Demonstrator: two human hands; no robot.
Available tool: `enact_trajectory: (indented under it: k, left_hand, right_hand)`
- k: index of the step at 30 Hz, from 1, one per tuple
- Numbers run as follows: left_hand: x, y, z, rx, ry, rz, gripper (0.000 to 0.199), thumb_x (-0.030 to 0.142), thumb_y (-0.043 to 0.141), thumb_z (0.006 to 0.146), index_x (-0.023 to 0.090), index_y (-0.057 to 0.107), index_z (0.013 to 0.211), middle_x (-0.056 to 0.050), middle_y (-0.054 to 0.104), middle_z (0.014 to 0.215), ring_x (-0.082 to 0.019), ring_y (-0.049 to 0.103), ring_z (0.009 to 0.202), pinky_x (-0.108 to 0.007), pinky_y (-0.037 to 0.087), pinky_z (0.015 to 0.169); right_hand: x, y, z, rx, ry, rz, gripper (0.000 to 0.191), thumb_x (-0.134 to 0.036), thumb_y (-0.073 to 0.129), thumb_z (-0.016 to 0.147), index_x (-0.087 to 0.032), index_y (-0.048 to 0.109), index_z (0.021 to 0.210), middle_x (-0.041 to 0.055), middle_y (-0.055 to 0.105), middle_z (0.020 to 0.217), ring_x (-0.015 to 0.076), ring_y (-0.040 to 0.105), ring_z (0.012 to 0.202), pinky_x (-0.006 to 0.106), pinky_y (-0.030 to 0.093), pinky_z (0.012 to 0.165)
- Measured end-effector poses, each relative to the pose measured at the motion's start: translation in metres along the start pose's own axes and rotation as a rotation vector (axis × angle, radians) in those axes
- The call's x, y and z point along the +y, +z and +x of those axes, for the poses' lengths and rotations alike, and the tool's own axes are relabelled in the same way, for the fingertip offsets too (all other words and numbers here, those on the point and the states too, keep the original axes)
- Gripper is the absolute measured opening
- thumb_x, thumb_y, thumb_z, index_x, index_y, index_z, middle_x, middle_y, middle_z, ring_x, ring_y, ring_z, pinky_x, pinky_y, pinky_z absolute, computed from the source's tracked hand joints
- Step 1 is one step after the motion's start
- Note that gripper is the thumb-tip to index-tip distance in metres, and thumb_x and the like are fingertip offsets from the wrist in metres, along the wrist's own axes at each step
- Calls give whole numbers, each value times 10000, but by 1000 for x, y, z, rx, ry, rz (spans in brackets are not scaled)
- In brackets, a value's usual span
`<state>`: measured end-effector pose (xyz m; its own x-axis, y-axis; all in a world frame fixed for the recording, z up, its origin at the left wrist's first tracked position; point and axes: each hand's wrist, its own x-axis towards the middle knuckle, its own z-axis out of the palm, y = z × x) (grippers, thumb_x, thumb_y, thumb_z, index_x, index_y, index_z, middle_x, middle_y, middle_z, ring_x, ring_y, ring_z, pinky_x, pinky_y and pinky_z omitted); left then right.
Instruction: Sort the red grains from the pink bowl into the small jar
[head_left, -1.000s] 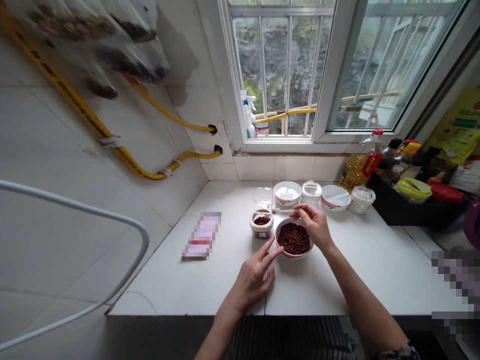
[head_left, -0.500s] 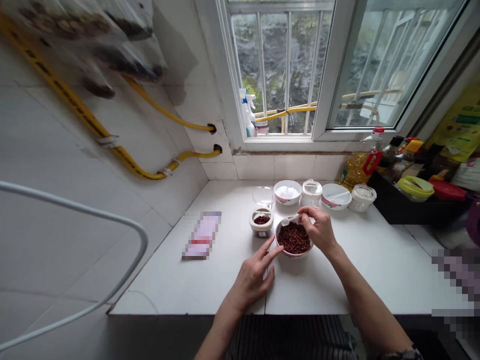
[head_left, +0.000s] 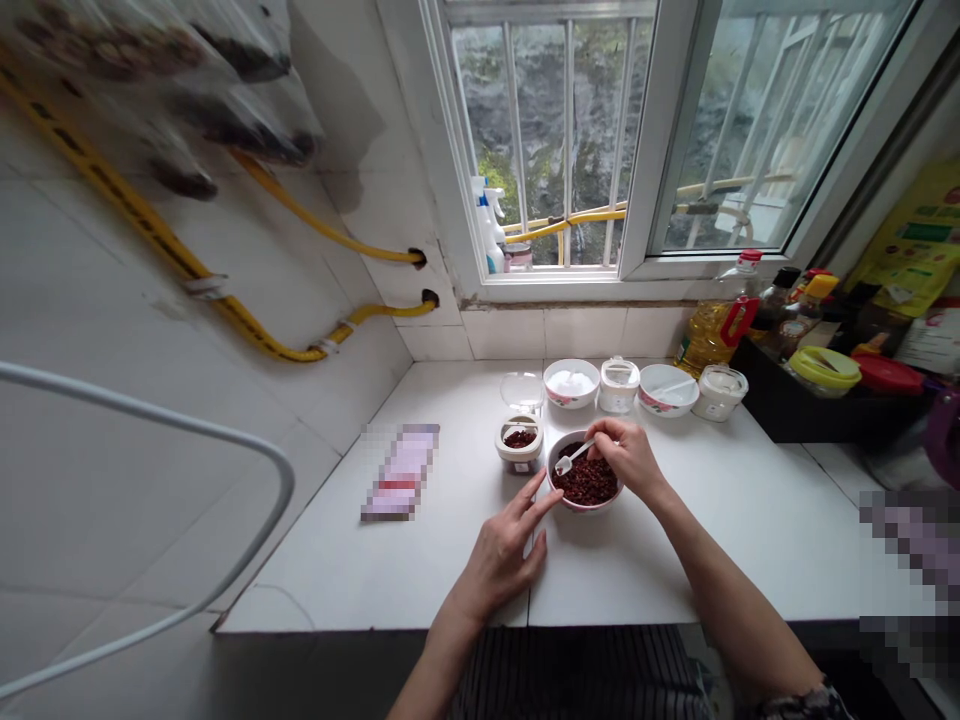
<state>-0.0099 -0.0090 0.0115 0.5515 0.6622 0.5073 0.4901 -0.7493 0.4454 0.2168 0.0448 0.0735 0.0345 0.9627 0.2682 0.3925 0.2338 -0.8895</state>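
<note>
My right hand [head_left: 624, 458] is closed on the handle of a small white spoon [head_left: 576, 457], its scoop tilted over the dark red grains [head_left: 589, 487]. These grains, perhaps Sichuan peppercorns, lie in a round bowl [head_left: 591, 508] with a pinkish outside. My left hand [head_left: 510, 550] has its fingers spread, with fingertips against the bowl's left side. Just left of the bowl stands a small jar [head_left: 519, 458] with a cream rim, dark red grains inside and its clear lid [head_left: 523, 390] flipped up.
Behind are a flowered bowl of white powder [head_left: 571, 393], a lidded jar [head_left: 619, 388], a bowl with a white spoon [head_left: 667, 402] and another jar [head_left: 721, 394]. An oil bottle [head_left: 709, 325] and a black condiment box [head_left: 776, 395] stand right. A blurred purple packet [head_left: 401, 475] lies left.
The spoon's scoop has moved from the bowl's far rim down and toward me, over the grains. My left hand stays at the bowl's side. The whole view has shifted slightly.
</note>
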Motion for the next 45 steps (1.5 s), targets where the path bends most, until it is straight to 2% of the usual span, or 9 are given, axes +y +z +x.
enact_trajectory:
  k: [10, 16, 21, 24, 28, 30, 34, 38, 45]
  left_hand:
    - [0, 0, 0, 1, -2, -5, 697, 36, 482, 853, 290, 396, 1496, -109, 344, 1599, -234, 588, 1280, -335, 563, 972]
    - [0, -1, 0, 1, -2, -18, 703, 31, 481, 852, 297, 394, 1497, -104, 339, 1603, -233, 585, 1285, -334, 566, 968]
    - [-1, -1, 0, -1, 4, -10, 712, 32, 482, 844, 295, 388, 1499, -96, 361, 1592, -242, 538, 1337, -363, 540, 1020]
    - [-1, -1, 0, 1, 10, 3, 722, 32, 477, 842, 292, 373, 1508, -102, 371, 1586, -247, 531, 1344, -367, 540, 1020]
    - [-1, 0, 1, -4, 5, 19, 730, 33, 482, 840, 295, 371, 1512, -101, 356, 1595, -252, 547, 1329, -359, 549, 1006]
    - [-1, -1, 1, -3, 7, 13, 725, 34, 481, 844, 296, 374, 1511, -97, 357, 1594, -248, 549, 1327, -355, 550, 1004]
    - [-1, -1, 0, -6, 2, -3, 705, 40, 477, 854, 291, 384, 1506, -97, 372, 1585, -243, 541, 1334, -366, 540, 1020]
    - [0, -2, 0, -20, -10, -12, 693, 46, 480, 867, 296, 381, 1506, -111, 355, 1593, -236, 591, 1276, -353, 563, 978]
    - [0, -1, 0, -13, -13, -3, 725, 26, 486, 853, 303, 369, 1512, -109, 343, 1599, -245, 551, 1322, -369, 549, 999]
  right_hand:
    - [1, -2, 4, 36, 120, 184, 177, -280, 514, 667, -193, 668, 676, -8, 655, 499, 146, 590, 486, 253, 465, 534]
    - [0, -6, 8, 15, 149, 292, 159, -316, 568, 686, -189, 662, 706, 6, 675, 539, 162, 620, 526, 293, 522, 597]
    - [-11, 10, 3, 80, -71, 245, 207, -359, 550, 858, -197, 672, 899, 49, 759, 763, 206, 722, 715, 338, 566, 712]
    - [-16, 24, -2, 69, -301, 23, 187, -279, 502, 936, -216, 676, 963, 70, 781, 883, 219, 732, 822, 377, 540, 830]
    - [-17, 32, -5, 11, -541, -224, 224, -177, 470, 947, -230, 686, 970, 57, 790, 864, 213, 705, 774, 426, 474, 940]
    - [-17, 26, -5, 65, -511, -216, 222, -186, 475, 950, -225, 691, 978, 58, 789, 861, 219, 705, 797, 420, 477, 934]
    - [-14, 5, -4, 194, -328, -167, 193, -217, 510, 908, -222, 703, 922, 40, 762, 741, 233, 700, 810, 381, 505, 867]
    - [-5, -6, -1, 120, -234, -248, 195, -184, 502, 828, -224, 683, 768, 10, 703, 608, 208, 665, 680, 333, 501, 753]
    - [3, 8, -2, -1, -242, -311, 211, -147, 498, 769, -226, 667, 672, 8, 723, 653, 181, 646, 650, 315, 493, 761]
